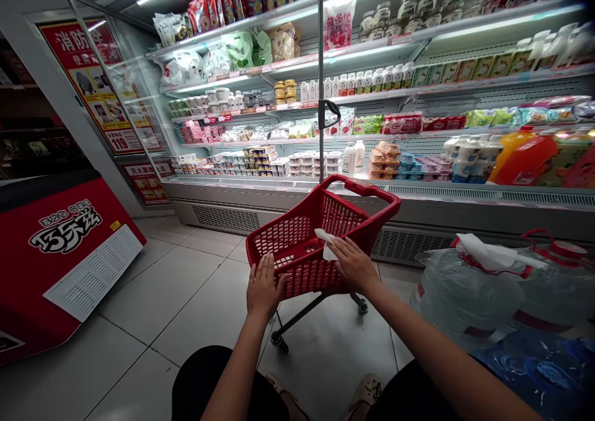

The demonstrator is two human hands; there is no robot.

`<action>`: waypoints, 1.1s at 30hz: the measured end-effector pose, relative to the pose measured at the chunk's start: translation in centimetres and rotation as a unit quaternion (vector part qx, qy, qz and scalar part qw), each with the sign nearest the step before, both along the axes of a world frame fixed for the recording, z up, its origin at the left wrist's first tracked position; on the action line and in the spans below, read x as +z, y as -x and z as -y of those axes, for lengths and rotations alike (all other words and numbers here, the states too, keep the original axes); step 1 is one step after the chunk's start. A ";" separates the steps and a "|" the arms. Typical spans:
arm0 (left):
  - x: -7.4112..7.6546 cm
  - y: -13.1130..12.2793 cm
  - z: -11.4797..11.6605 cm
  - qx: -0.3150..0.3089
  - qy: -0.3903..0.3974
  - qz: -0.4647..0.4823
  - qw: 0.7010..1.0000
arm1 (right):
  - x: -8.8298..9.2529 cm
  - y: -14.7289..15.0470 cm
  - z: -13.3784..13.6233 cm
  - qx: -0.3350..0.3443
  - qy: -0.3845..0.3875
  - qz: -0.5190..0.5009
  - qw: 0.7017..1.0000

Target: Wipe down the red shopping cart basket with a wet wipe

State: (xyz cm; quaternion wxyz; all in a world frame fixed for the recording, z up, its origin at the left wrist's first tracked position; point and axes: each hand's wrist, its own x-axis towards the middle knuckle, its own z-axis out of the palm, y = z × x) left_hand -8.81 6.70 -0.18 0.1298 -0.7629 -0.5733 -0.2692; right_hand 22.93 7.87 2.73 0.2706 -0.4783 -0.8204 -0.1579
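In front of me stands a red plastic shopping cart (pixel 290 232) on a grey wheeled frame, its handle on the far right side. My left hand (pixel 266 288) lies with fingers stretched out against the cart's near left rim and holds nothing. At the near side's right part, my right hand (pixel 356 265) presses a white tissue (pixel 326 238) to the top rim. One end of the tissue sticks out past the fingertips over the basket; the rest is hidden under the hand.
Behind the cart runs a refrigerated display case (pixel 223 188) with shelves of packaged goods. A red chest freezer (pixel 60 241) stands at left. Large water bottles (pixel 469 291) sit close at right, with another white tissue (pixel 495 252) on top. Pale floor tiles (pixel 153 303) lie between.
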 end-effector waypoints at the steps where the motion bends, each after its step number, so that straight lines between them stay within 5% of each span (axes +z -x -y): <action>1: 0.1 -0.5 -0.1 -0.002 -0.004 0.002 1.000 | -0.2 0.8 0.3 0.008 -0.004 0.001 1.000; 8: 0.5 -5.7 -0.3 -0.106 -0.004 -0.041 0.994 | -0.6 3.8 1.4 0.089 -0.022 0.053 0.994; 14: 0.3 -5.8 0.1 -0.122 -0.004 -0.034 0.992 | 1.4 -3.6 -0.2 0.030 -0.023 0.053 0.998; 19: 0.2 -6.0 0.5 -0.113 -0.013 -0.027 0.993 | 6.0 -11.6 -1.6 -0.110 -0.077 0.069 0.989; 23: 0.1 -6.4 0.7 -0.109 -0.019 -0.022 0.994 | 8.6 -13.3 -2.0 -0.167 -0.137 0.078 0.973; 26: 0.1 -6.6 0.9 -0.108 -0.019 -0.022 0.994 | 7.0 -11.4 -2.4 -0.124 -0.106 0.095 0.982; 33: 0.2 -6.9 1.7 -0.105 -0.019 -0.040 0.993 | -0.9 -2.9 -2.0 -0.043 -0.027 0.039 0.998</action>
